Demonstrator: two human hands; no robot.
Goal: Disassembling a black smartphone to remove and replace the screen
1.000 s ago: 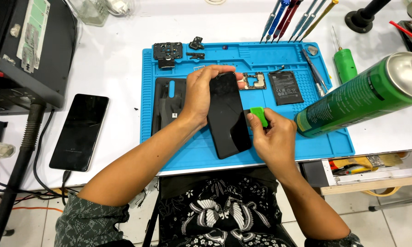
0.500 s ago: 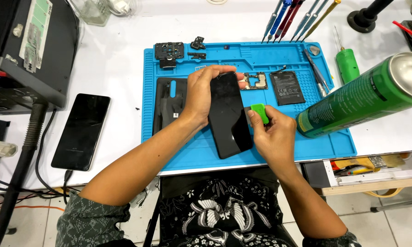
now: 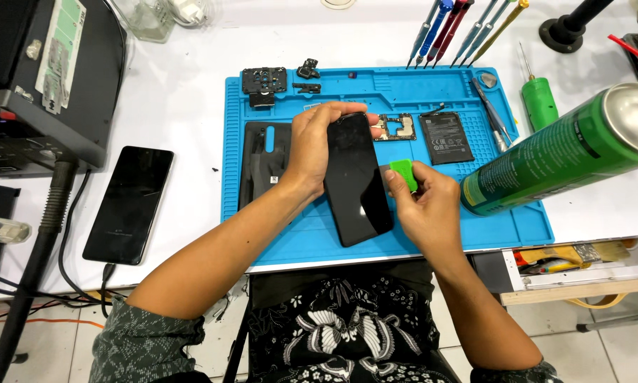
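In the head view, the left hand [image 3: 317, 145] grips the top end of a black phone [image 3: 356, 181], with the fingers curled over its upper edge, and holds it down on the blue work mat [image 3: 404, 237]. The right hand [image 3: 424, 206] pinches a small green plastic pick [image 3: 405, 174] between thumb and fingers and presses it against the right side edge of the phone, about halfway along. The phone lies face up and slanted, in the middle of the mat, just in front of the person. It looks like the phone is already taken apart a good way. A dark back cover [image 3: 264, 164] lies on the mat just left of the phone, partly under the left wrist. A flat black battery [image 3: 446, 137] and a small circuit board [image 3: 395, 128] lie near the top of the phone. Some little black pieces [image 3: 265, 84] sit at the top left of the mat. So the back, the battery and the board seem to be out. What seems to be left is the work along the side edge, where the pick now sits. I cannot tell if the edge has opened yet. Another black phone [image 3: 129, 204] lies well apart on the white table [image 3: 184, 113]. A big green spray can [image 3: 560, 150] and a row of screwdrivers [image 3: 468, 28] are on the right.
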